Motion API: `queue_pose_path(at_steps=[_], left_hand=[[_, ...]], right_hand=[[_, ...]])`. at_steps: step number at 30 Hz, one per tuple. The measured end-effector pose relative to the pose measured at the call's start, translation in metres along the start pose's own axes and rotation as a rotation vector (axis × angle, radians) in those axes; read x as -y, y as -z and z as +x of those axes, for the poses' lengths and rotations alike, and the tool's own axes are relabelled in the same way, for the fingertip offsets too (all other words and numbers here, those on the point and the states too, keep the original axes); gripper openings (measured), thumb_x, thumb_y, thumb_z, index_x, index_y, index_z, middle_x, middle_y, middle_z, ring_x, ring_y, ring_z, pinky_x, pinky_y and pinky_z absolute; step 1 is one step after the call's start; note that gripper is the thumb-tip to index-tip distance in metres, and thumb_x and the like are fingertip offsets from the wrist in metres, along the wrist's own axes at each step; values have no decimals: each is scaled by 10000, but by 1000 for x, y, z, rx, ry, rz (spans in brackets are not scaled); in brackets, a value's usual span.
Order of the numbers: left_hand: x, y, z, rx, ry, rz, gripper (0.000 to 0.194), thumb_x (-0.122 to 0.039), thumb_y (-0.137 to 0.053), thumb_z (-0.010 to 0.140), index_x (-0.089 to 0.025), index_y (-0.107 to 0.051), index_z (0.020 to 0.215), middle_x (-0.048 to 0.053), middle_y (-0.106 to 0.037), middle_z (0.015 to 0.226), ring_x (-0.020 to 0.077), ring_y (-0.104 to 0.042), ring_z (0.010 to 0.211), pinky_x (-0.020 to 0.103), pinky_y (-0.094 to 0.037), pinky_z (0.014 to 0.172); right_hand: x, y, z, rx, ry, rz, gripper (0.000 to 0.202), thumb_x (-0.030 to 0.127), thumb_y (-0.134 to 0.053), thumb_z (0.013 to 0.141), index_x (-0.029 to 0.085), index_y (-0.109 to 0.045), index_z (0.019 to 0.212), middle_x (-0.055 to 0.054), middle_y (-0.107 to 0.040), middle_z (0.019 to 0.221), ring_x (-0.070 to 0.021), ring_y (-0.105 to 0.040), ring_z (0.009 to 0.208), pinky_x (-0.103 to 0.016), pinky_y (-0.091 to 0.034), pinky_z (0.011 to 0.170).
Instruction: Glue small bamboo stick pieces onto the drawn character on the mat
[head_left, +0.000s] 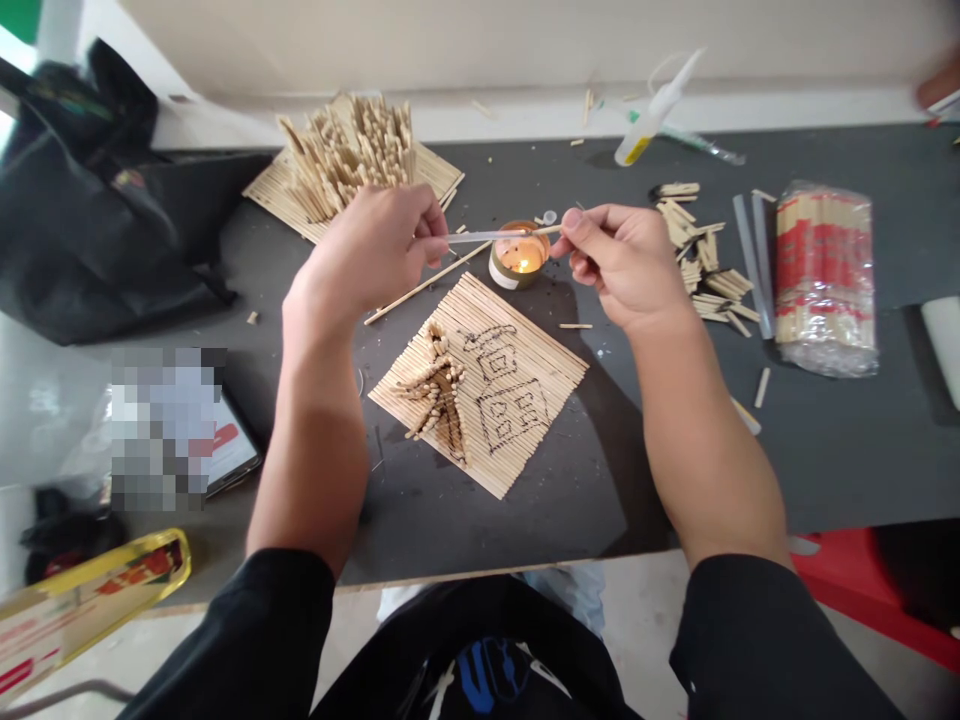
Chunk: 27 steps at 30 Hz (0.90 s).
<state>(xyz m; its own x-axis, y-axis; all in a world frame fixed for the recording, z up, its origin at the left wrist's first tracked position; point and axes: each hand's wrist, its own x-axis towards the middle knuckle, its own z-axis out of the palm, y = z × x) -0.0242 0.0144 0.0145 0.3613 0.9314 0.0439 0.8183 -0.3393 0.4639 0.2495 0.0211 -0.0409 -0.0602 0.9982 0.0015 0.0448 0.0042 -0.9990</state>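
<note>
My left hand pinches a translucent glue stick, which stretches to the right over a lit candle in a tin. A thin wooden stick is pinched in my right hand, its left end meeting the glue stick's tip above the flame. Below them, a square mat of wooden sticks lies on the dark table. Black outline drawing covers its right part. Small stick pieces form a raised brown figure on its left part.
Many upright sticks stand on another stick mat at the back left. At right lie short stick pieces, two glue sticks and a wrapped stick bundle. A glue bottle stands behind; a phone and black bag are left.
</note>
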Motion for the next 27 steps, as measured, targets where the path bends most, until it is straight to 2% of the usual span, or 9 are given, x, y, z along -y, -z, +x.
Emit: queue_pose_path(at_steps=[6,19,23,27], left_hand=[[-3,4,-2,40,17,13,116,-217,-558,914,-231,-653,978,-8,-712,896,148,-619,870,270,-439,785],[-9,6,-5,24,23,73,141,-217,-552,942,-253,-660,1025,-6,-686,922,159,-557,861,298,-408,772],[-13,6,-4,-28,-10,109,161,-240,-556,954,-270,-677,1056,3,-673,906,177,-540,836,317,-392,767],[-15,4,-2,-60,-17,147,166,-275,-566,958,-285,-692,1066,0,-650,835,172,-507,760,323,-384,738]], right_hand=[[5,-1,-3,7,-34,29,362,503,-854,785,191,-685,717,-39,-678,751,-74,-425,527,-228,-293,427],[7,2,-2,49,-104,15,445,613,-814,784,208,-635,739,-41,-684,840,-79,-458,553,-232,-333,427],[1,6,0,0,-21,-99,414,599,-777,836,204,-667,779,-48,-708,842,-82,-483,538,-241,-347,432],[-2,8,0,-97,159,-335,290,486,-775,884,204,-709,874,-40,-730,807,-113,-575,568,-268,-449,512]])
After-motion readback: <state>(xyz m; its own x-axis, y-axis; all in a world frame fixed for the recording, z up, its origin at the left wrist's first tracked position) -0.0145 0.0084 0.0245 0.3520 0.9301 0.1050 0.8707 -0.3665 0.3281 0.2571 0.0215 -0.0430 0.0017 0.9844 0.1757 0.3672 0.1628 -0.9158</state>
